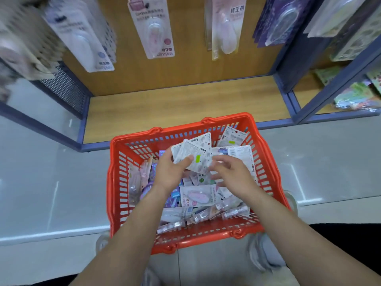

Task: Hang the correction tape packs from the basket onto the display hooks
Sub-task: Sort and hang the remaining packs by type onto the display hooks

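1. Forearms are extended over the red basket (115, 193), which is set on the floor before the wooden shelf (185, 104).
2. Several correction tape packs (191, 155) are gripped, fanned, in the left hand (171, 172), above the basket's heap.
3. Right hand (231, 172): fingers are bent beside those packs; whether anything is grasped cannot be told.
4. Hung packs (152, 27) are displayed above.

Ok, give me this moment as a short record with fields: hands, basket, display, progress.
left hand: grips a fan of correction tape packs, printed backs up, above the basket
right hand: fingers loosely curled at the fan's right edge; contact too blurred to tell
basket: red plastic basket on the floor before the shelf, holding many loose packs
display: hanging packs in front of the wooden back panel
progress: held packs not yet hung
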The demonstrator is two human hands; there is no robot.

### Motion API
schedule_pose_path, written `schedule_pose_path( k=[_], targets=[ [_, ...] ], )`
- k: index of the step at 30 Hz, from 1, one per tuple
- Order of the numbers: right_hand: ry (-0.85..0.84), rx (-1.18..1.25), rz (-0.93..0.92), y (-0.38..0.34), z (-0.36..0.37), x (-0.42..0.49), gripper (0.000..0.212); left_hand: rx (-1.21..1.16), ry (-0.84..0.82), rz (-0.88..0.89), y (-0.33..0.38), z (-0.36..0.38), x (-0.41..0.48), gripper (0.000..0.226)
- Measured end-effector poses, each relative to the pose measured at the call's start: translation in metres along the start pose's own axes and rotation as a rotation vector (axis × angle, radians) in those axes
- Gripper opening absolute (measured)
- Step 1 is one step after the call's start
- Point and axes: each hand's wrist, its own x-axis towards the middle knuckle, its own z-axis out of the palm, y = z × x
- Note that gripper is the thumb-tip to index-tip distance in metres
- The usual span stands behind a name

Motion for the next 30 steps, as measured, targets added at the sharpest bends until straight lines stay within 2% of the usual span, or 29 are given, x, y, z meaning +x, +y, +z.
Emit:
schedule_pose_path(
  k=[2, 5, 7, 9, 11, 14, 16, 18, 20, 24, 28, 30],
  targets=[
    [-0.051, 0.101, 0.058, -0.016, 0.011, -0.001, 0.015, 0.092, -0.026, 0.071, -0.005, 0.001, -0.016, 0.034],
    [-0.083, 0.229, 0.143, -0.026, 0.013, -0.002, 0.023, 0.203, -0.149, 0.147, -0.011, 0.002, -0.036, 0.05],
    [-0.065, 0.252, 0.164, -0.023, 0.011, 0.0, 0.027, 0.243, -0.227, 0.095, -0.017, 0.005, -0.047, 0.061],
    [-0.026, 0.168, 0.18, -0.013, 0.008, 0.004, 0.039, 0.252, -0.263, 0.045, -0.023, 0.007, -0.052, 0.06],
    [0.01, 0.093, 0.185, -0.003, 0.004, 0.008, 0.046, 0.224, -0.246, 0.023, -0.027, 0.009, -0.05, 0.046],
    [0.058, 0.166, 0.186, 0.014, -0.004, 0.012, 0.042, 0.169, -0.127, 0.011, -0.028, 0.012, -0.042, 0.03],
    [0.061, 0.249, 0.168, 0.02, -0.006, 0.012, 0.033, 0.159, -0.05, -0.037, -0.028, 0.014, -0.035, 0.036],
    [0.03, 0.32, 0.148, 0.025, -0.005, 0.013, 0.029, 0.135, -0.075, -0.135, -0.029, 0.019, -0.03, 0.051],
    [-0.024, 0.341, 0.126, 0.026, -0.001, 0.012, 0.031, 0.085, -0.129, -0.16, -0.031, 0.024, -0.027, 0.045],
    [-0.03, 0.073, 0.051, 0.027, -0.007, 0.018, 0.034, 0.044, -0.045, -0.156, -0.037, 0.023, -0.012, 0.044],
    [0.155, -0.212, -0.088, 0.016, -0.045, 0.045, 0.032, 0.097, -0.062, -0.19, -0.04, 0.009, 0.004, 0.036],
    [0.173, -0.412, -0.159, 0.006, -0.064, 0.057, 0.035, 0.086, -0.089, -0.204, -0.04, 0.006, 0.006, 0.031]
  ],
)
